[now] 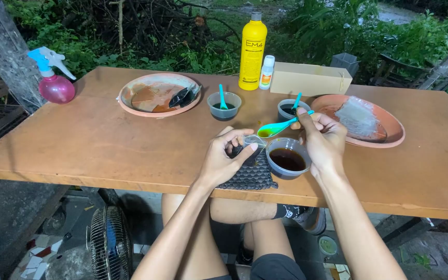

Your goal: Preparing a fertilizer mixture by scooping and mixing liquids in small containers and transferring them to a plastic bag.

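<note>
Pinching a green spoon [277,127], the right hand [321,140] hovers beside the left hand [225,158] gripping a small clear cup [253,142] near the table's [79,145] front edge, the yellow bottle [252,51] and tan box [309,79] standing at the far edge

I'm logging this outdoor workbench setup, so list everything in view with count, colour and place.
table: one, brown, centre
spray bottle: one, pink, far left
plates: two, terracotta, left and right
yellow bottle: one, back
small bottle: one, white, beside it
box: one, beige, back
cups: three, clear, dark liquid
mat: one, black, front edge
fan: one, below
left hand: small clear cup
right hand: green spoon
</note>
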